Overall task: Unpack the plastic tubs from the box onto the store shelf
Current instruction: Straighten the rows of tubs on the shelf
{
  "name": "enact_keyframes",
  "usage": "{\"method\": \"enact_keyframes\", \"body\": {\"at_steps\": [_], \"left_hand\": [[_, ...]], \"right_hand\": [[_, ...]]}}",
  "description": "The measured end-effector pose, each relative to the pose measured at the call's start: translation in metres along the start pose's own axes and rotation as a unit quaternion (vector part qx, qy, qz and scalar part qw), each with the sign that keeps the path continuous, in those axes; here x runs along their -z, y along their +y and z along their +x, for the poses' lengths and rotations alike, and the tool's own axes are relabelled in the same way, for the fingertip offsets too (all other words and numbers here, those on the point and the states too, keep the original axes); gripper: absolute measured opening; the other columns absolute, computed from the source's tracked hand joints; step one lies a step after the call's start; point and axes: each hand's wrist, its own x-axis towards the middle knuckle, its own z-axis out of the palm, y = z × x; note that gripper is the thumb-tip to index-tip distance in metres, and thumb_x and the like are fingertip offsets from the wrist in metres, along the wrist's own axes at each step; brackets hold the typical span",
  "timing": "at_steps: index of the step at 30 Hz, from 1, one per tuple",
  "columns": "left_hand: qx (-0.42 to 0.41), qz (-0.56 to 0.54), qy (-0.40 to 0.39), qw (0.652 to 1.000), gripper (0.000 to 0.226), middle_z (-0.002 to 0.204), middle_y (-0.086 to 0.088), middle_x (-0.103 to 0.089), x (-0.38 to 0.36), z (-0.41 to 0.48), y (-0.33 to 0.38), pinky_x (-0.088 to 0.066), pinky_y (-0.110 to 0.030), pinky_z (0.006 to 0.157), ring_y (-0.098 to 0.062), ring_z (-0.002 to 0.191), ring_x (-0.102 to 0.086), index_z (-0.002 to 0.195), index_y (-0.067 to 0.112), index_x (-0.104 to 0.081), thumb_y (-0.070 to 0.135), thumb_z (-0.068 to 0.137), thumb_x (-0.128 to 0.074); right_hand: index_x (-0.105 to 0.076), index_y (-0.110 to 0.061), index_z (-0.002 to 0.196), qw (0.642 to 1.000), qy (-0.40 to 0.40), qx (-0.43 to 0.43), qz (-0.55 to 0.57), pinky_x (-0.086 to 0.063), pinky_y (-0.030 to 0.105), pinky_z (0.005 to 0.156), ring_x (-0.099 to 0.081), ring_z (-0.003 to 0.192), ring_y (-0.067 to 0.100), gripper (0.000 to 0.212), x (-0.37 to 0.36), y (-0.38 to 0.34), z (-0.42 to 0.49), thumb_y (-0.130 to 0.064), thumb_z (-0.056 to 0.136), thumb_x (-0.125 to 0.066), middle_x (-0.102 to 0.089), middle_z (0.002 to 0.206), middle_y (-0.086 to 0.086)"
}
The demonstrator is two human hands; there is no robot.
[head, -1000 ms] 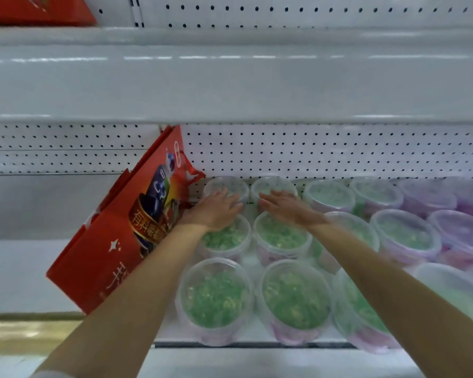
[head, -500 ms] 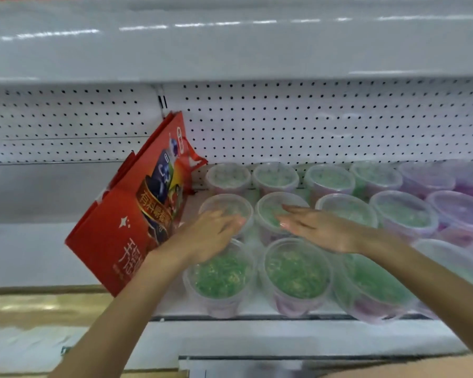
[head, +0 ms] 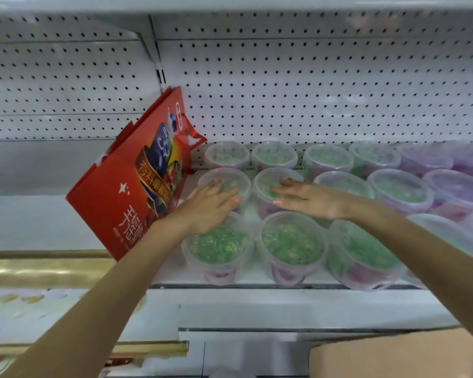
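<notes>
Both hands are spread flat with fingers straight, holding nothing: the left hand [head: 210, 205] lies over the left column of tubs [head: 290, 246], the right hand [head: 309, 199] over the next column, fingertips on the middle row. I cannot tell whether they press down. Behind stands a white pegboard [head: 311, 91]. The shelf [head: 52, 222] carries the tubs in three rows, green-filled ones at the left and purple ones [head: 453, 186] at the right. A corner of the box [head: 393, 356] shows low at the right. A red bag [head: 126, 197] leans tilted just beside the left tubs.
</notes>
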Motion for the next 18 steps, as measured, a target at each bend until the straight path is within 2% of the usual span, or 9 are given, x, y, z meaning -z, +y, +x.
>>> {"method": "enact_keyframes", "body": {"at_steps": [2, 4, 7, 10, 13, 18], "left_hand": [[-0.024, -0.013, 0.041, 0.999, 0.058, 0.159, -0.001, -0.003, 0.001, -0.009, -0.002, -0.001, -0.040, 0.118, -0.014, 0.146, 0.001, 0.148, 0.035, -0.015, 0.058, 0.094, -0.017], [-0.066, -0.058, 0.075, 0.993, 0.067, 0.158, 0.007, -0.005, 0.001, -0.031, -0.002, -0.005, -0.037, 0.118, -0.010, 0.145, -0.001, 0.147, 0.038, -0.016, 0.067, 0.087, -0.019], [-0.111, -0.123, 0.040, 0.985, 0.065, 0.151, 0.024, -0.009, -0.005, -0.071, -0.002, -0.003, -0.025, 0.112, 0.004, 0.138, -0.004, 0.144, 0.044, -0.022, 0.069, 0.085, -0.032], [-0.159, -0.029, 0.024, 0.987, 0.070, 0.155, 0.021, -0.008, -0.018, -0.088, -0.009, 0.004, -0.021, 0.112, 0.004, 0.141, 0.000, 0.144, 0.043, -0.024, 0.068, 0.082, -0.044], [-0.180, 0.032, 0.039, 0.982, 0.069, 0.157, 0.013, -0.007, -0.020, -0.085, -0.013, 0.007, -0.019, 0.111, -0.002, 0.144, 0.000, 0.145, 0.041, -0.022, 0.060, 0.085, -0.049], [-0.172, 0.031, 0.040, 0.984, 0.067, 0.158, 0.003, -0.010, -0.015, -0.078, -0.006, 0.004, -0.013, 0.104, -0.009, 0.145, -0.003, 0.146, 0.034, -0.023, 0.051, 0.088, -0.052]], "right_hand": [[-0.022, -0.038, 0.145, 0.999, 0.023, 0.021, -0.012, -0.005, 0.030, 0.118, -0.004, 0.145, 0.008, 0.072, 0.003, -0.005, -0.011, -0.066, 0.081, -0.038, -0.009, 0.158, -0.006], [-0.022, -0.037, 0.145, 0.999, 0.030, 0.043, 0.009, -0.007, 0.021, 0.113, -0.008, 0.142, 0.001, 0.073, 0.006, -0.012, -0.032, -0.064, 0.080, -0.042, -0.011, 0.156, -0.014], [-0.022, -0.047, 0.141, 0.998, -0.003, 0.071, -0.001, -0.011, 0.015, 0.111, -0.010, 0.135, -0.011, 0.079, -0.003, -0.022, -0.070, -0.075, 0.070, -0.041, -0.009, 0.151, -0.028], [-0.016, -0.044, 0.144, 0.994, -0.017, 0.074, -0.073, -0.013, 0.005, 0.102, -0.011, 0.128, -0.017, 0.079, -0.023, -0.027, -0.085, -0.066, 0.077, -0.050, -0.006, 0.146, -0.033], [-0.016, -0.034, 0.147, 0.993, -0.005, 0.052, -0.106, -0.009, 0.001, 0.094, -0.015, 0.138, -0.005, 0.075, -0.028, -0.033, -0.086, -0.052, 0.085, -0.054, -0.007, 0.154, -0.020], [-0.019, -0.022, 0.148, 0.998, -0.012, 0.022, -0.066, -0.007, 0.007, 0.102, -0.012, 0.143, 0.008, 0.075, -0.029, -0.038, -0.075, -0.039, 0.086, -0.059, -0.009, 0.157, -0.006]]}}
